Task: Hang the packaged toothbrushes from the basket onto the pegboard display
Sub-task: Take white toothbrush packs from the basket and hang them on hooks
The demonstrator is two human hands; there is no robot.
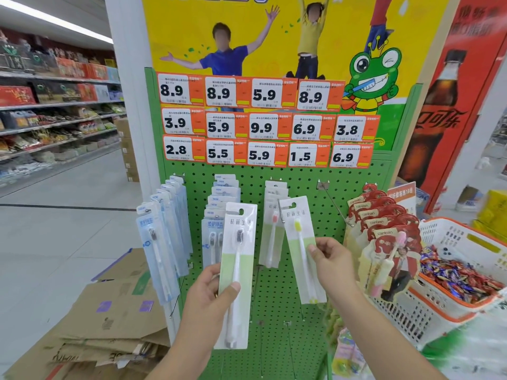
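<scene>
Fingers [319, 252] of right hand [333, 266] pinching 1 yellow-bristled pack [300, 244], its hang hole just beside the hook tip [282, 220] above; left hand [211, 294] gripping 1 dark-bristled pack [237, 272] low, thumb across its front. Likely to miss the hook or knock the hung packs [273, 229] just beyond on the pegboard [323, 209]. Could also drop the left pack while attention sits right.
</scene>
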